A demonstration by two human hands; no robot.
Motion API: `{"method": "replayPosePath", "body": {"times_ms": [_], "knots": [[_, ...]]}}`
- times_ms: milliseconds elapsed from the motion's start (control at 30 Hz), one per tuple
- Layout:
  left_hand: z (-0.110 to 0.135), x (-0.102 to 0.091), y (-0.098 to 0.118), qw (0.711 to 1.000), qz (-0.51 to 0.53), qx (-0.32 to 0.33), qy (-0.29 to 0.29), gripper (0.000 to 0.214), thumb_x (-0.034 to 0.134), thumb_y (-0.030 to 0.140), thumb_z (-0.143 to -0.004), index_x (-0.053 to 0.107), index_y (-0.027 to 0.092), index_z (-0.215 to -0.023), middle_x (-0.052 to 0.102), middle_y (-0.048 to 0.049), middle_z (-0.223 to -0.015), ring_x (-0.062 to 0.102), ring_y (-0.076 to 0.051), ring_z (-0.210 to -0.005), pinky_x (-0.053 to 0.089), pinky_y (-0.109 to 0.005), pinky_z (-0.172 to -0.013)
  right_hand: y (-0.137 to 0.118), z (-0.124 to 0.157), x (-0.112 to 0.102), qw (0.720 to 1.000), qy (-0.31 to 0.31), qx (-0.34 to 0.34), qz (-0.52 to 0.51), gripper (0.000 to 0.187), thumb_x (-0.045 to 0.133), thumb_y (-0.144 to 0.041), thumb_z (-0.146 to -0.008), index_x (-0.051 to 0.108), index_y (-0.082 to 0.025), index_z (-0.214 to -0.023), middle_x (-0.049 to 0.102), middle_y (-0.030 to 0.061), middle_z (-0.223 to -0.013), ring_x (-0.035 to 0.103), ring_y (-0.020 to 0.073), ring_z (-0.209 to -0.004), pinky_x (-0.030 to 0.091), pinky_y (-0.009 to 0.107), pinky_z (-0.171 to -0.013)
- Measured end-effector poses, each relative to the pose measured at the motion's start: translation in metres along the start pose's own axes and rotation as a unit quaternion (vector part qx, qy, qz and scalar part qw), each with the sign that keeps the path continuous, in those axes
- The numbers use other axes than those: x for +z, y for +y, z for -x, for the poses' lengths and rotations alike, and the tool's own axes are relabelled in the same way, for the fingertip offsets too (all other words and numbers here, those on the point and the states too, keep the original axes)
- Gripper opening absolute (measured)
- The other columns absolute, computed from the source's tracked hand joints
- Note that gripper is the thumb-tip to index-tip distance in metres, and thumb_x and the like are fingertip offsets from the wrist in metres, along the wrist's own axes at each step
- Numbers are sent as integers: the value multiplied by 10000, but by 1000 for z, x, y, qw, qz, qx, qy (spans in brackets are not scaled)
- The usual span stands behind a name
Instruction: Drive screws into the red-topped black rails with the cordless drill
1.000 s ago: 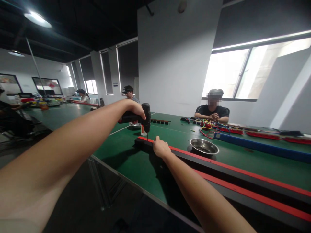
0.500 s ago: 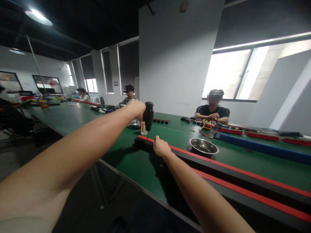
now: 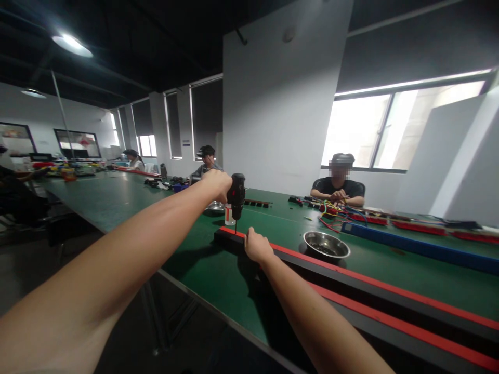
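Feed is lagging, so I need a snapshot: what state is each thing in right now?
Left hand: gripping the electric screwdriver.
Electric screwdriver: upright, bit pointing down at the strip's end.
Right hand: pressed on the black and red strip.
Black and red strip: lying flat on the table.
Metal bowl: upright, small dark parts inside.

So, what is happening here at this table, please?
A person works at a long green table. The left hand grips a black power screwdriver, bit pointing down at the near end of a long black and red strip. The right hand rests on that strip beside the bit. A metal bowl stands just behind it. Across the table another person handles coloured wires.
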State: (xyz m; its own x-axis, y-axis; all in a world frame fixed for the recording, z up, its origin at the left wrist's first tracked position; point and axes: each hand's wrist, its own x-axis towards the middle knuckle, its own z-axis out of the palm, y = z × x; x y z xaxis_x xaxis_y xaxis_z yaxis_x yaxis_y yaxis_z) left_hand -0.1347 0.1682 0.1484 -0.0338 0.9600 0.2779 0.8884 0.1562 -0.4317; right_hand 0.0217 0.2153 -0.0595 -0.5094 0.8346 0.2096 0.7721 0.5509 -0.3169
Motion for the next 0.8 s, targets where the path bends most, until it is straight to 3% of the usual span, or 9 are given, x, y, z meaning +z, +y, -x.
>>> {"method": "replayPosePath", "body": {"times_ms": [600,800], "knots": [[-4,-4,8,1000,-8,13,-2,720,828,450,-590,727,160,-1242,710,-228,-1185,646,-396,-1062,497,-436,-883,-4,1,-3,1000,-5,6,2,336,303,-346,-1047,537,-148,-1184,713,222,-1134,692,342,-1047,459,439,-893],[2,-9,8,1000,10,1,-21,740,807,448,-611,719,128,-1273,690,-265,-1214,624,-438,-1113,484,-487,-930,0,-3,-1,1000,-7,10,-12,329,337,-344,-1041,553,-147,-1193,715,210,-1138,689,329,-1050,459,431,-909]]}}
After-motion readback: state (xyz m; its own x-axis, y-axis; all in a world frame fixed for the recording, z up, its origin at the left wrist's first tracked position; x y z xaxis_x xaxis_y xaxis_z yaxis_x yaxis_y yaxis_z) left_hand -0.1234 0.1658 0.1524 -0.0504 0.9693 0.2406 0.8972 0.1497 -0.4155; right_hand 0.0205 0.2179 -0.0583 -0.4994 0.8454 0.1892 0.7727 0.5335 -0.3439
